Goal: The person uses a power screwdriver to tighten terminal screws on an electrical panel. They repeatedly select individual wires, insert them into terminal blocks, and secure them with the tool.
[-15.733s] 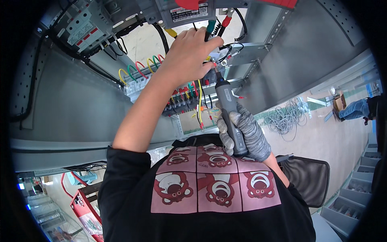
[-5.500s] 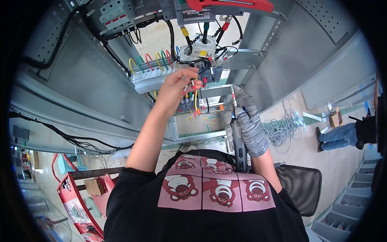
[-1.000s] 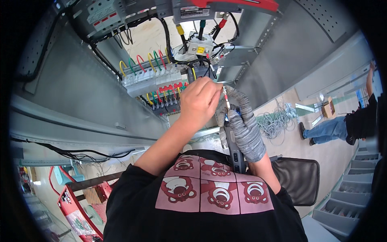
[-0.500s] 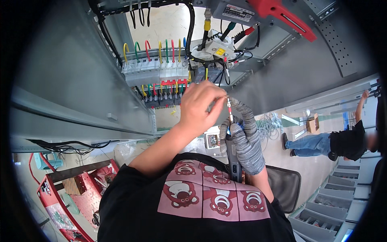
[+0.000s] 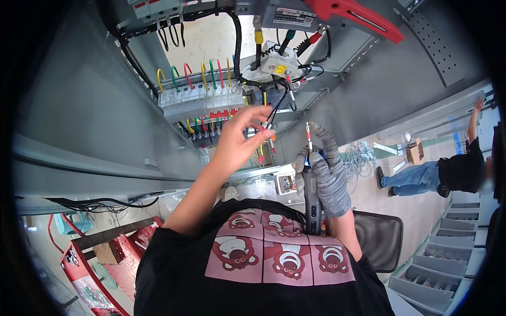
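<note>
My left hand (image 5: 238, 141), bare, is raised in front of the open cabinet. Its thumb and a bent finger close around the end of a thin black wire (image 5: 275, 109) with a white and red tip. The index finger stands apart from the thumb. In my right hand (image 5: 329, 184), which wears a grey knit glove, is a dark cordless screwdriver (image 5: 312, 203) held upright against my chest. Its bit (image 5: 309, 136), with a red band, points up toward the cabinet, and the gloved index finger stretches up beside it.
A row of white breakers (image 5: 197, 100) with yellow, green and red wires sits ahead left. Above is a grey device with a red handle (image 5: 363, 18). A red cart (image 5: 87, 274) stands lower left, a dark mesh chair (image 5: 377, 239) lower right. Another person (image 5: 458, 176) is at the right.
My left hand has moved left, away from the screwdriver's tip, to the hanging wires. The screwdriver in my right hand has shifted slightly right.
</note>
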Available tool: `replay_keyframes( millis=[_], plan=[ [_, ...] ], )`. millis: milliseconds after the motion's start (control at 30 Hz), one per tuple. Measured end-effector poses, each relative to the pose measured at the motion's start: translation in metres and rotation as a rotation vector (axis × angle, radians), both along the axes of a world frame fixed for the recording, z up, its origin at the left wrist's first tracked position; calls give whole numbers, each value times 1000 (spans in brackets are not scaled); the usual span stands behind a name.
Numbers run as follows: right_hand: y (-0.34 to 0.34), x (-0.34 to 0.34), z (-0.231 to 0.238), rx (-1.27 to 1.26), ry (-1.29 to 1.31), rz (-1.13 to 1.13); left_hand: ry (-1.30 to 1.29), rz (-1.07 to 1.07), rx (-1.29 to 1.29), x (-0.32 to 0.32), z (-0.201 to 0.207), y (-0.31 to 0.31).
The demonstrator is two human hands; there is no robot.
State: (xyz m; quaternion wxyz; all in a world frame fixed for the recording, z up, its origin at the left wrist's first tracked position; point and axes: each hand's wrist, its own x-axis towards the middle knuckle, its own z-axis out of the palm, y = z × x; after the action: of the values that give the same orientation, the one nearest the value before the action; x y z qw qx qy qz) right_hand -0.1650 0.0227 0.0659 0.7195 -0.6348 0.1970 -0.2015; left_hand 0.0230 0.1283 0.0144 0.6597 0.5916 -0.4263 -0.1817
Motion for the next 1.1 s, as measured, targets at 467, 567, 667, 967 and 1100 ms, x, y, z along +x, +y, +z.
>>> replay_keyframes(
  millis=[467, 567, 667, 967, 1100],
  plan=[
    [-47, 40, -50, 552, -61, 18, -244, 92, 147, -14, 10, -24],
    [-49, 42, -63, 583, -112, 84, -311, 80, 140, -18, 22, -28],
    [-47, 33, -60, 732, -209, 207, -439, 108, 196, -17, 31, -34],
    [-45, 38, -63, 810, -312, 221, -252, 201, 124, -13, 39, -61],
    [-41, 36, -65, 865, -357, 234, 66, 143, 214, -12, 46, -61]
  ],
)
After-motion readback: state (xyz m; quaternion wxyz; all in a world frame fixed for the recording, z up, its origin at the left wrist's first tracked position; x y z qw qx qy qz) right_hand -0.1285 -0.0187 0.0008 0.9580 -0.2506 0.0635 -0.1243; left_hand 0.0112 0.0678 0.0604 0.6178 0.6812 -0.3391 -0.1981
